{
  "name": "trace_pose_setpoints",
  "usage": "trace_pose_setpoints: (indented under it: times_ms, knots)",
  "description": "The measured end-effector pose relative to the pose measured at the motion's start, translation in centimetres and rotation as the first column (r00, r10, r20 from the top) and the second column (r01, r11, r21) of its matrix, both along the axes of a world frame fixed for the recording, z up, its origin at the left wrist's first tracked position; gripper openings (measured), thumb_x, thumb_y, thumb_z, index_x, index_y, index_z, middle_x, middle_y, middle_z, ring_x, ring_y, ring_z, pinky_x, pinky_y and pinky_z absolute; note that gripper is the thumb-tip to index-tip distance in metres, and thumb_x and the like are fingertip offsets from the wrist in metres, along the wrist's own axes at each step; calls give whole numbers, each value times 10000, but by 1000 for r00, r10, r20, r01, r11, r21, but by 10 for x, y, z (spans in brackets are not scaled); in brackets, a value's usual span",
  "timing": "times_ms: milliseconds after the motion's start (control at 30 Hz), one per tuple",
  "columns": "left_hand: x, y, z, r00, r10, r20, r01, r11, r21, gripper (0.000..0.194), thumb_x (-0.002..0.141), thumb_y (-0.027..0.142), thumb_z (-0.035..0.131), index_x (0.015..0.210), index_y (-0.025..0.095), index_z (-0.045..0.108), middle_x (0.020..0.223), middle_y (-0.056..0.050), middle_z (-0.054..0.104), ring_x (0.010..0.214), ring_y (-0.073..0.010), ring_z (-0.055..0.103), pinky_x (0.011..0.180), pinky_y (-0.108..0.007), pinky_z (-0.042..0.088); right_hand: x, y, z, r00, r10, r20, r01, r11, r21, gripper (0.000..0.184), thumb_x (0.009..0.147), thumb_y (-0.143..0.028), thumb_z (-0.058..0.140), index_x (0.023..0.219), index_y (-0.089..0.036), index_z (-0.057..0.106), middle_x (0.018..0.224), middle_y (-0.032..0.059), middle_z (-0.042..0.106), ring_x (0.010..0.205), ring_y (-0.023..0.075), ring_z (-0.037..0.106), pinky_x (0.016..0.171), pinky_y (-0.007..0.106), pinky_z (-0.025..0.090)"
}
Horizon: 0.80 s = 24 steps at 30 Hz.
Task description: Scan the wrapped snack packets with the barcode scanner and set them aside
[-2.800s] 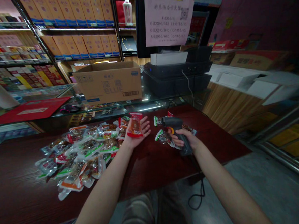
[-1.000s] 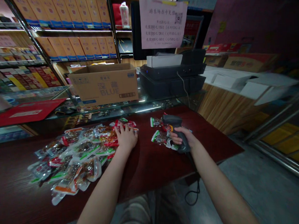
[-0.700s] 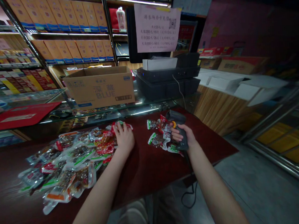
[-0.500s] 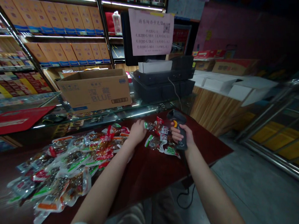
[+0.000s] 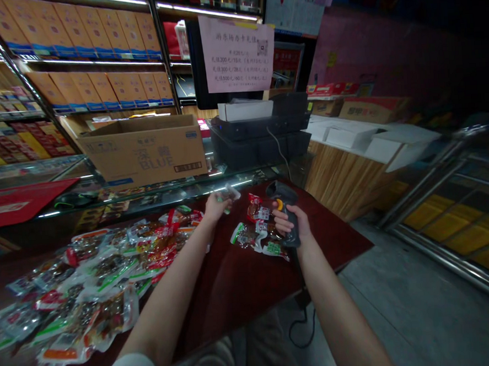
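Observation:
My left hand (image 5: 215, 207) is closed on a small clear snack packet (image 5: 229, 195) with a green edge, lifted near the far edge of the dark red table (image 5: 217, 284). In my right hand (image 5: 295, 223) is a black barcode scanner (image 5: 287, 202) with a yellow trigger button, its head pointing up and away. Just left of the scanner lie several vacuum-sealed snack packets, among them a red one (image 5: 255, 207) and a green-edged one (image 5: 243, 235). A large heap of similar packets (image 5: 109, 268) spreads beside my left forearm.
Behind the table runs a glass counter (image 5: 170, 192) bearing an open cardboard box (image 5: 143, 153) and a black cash-register unit (image 5: 258, 140). A metal railing (image 5: 447, 253) stands at the right. The scanner's cable (image 5: 301, 334) hangs below the table edge.
My left hand has picked up the packet from the small group by the scanner and raised it slightly away from the table. My right hand keeps its hold on the scanner.

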<state>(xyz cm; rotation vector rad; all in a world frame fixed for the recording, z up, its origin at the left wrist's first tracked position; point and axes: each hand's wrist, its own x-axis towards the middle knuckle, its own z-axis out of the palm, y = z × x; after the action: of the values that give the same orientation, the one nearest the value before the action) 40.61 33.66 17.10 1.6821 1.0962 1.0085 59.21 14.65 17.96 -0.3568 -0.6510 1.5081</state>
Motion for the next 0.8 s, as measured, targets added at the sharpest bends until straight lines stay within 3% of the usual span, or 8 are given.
trace_pose_setpoints:
  times_ms: [133, 300, 500, 633, 733, 800]
  knots:
    - [-27, -25, 22, 894, -125, 431, 197, 972, -126, 360, 596, 317, 764, 796, 196, 490, 727, 19, 622, 649, -151, 624, 651, -282, 492, -1, 2, -2, 997, 7, 74, -5, 1000, -30, 203, 795, -276, 585, 965, -168, 564, 585, -84, 375, 380, 39, 178, 332, 154, 277]
    - [-57, -60, 39, 773, -139, 618, 316, 930, -186, 397, 587, 282, 785, 769, 193, 443, 793, 10, 658, 700, -143, 664, 675, -268, 507, -12, 5, -3, 961, 84, 263, -54, 991, -119, 254, 771, -292, 632, 972, -157, 554, 610, -61, 441, 392, 35, 273, 366, 158, 291]
    - [-70, -70, 21, 727, -79, 682, 290, 936, -201, 448, 589, 177, 762, 880, 213, 423, 841, 25, 679, 761, -154, 689, 719, -282, 511, -17, 5, -5, 935, 129, 331, -91, 988, -128, 274, 765, -306, 642, 978, -162, 548, 613, -58, 460, 396, 40, 303, 372, 173, 280]
    - [-71, -69, 7, 678, -67, 732, 324, 921, -216, 499, 613, 150, 748, 989, 219, 427, 968, -21, 698, 856, -174, 696, 812, -340, 515, -18, 1, -5, 906, 168, 388, -114, 981, -158, 341, 779, -362, 647, 1043, -174, 544, 626, -53, 485, 402, 56, 369, 378, 188, 295]
    - [-74, -65, 2, 645, -29, 764, 325, 915, -240, 449, 661, 196, 757, 1012, 212, 477, 983, -20, 687, 874, -161, 682, 833, -333, 512, -20, -1, -6, 878, 181, 443, -110, 977, -182, 406, 811, -461, 622, 1088, -176, 539, 620, -52, 500, 411, 80, 444, 391, 203, 332]
    - [-76, -62, 0, 633, 11, 774, 314, 910, -269, 384, 709, 283, 758, 989, 207, 506, 939, -13, 682, 840, -156, 675, 810, -324, 518, -19, -1, -8, 868, 206, 451, -130, 972, -193, 421, 825, -489, 607, 1101, -179, 531, 593, -63, 492, 381, 77, 421, 375, 200, 315]
